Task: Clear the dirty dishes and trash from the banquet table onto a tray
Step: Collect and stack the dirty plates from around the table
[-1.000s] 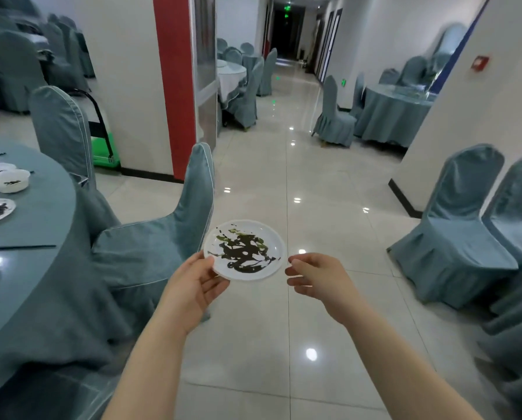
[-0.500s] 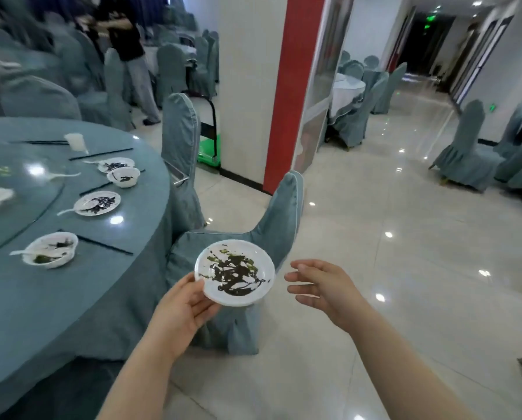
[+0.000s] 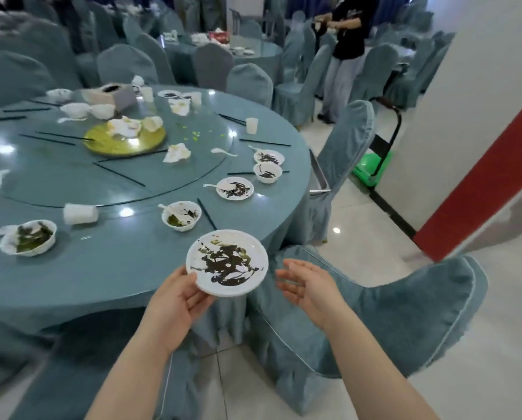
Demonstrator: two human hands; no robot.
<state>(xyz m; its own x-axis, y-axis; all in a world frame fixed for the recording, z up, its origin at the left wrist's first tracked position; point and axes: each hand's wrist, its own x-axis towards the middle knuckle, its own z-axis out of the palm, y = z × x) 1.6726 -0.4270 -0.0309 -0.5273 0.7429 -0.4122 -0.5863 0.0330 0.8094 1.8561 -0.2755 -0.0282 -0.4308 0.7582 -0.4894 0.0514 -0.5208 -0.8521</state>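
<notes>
Barely begun: the left hand [image 3: 178,301] is pinching one smeared plate [image 3: 227,262] by its rim over the table [image 3: 117,268] edge, the right hand [image 3: 309,284] hovering spread and empty, while bowls [image 3: 181,215], cups [image 3: 80,213], chopsticks [image 3: 206,213] and napkins [image 3: 177,153] are waiting; no tray is showing.

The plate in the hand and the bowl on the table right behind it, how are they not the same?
The plate is flat and wide; the bowl is deep and smaller across. The left hand holds the plate up in the air; the bowl sits on the table. The bowl has a white spoon in it; the plate has none. Both are white and dirty with dark and green leftovers.
</notes>
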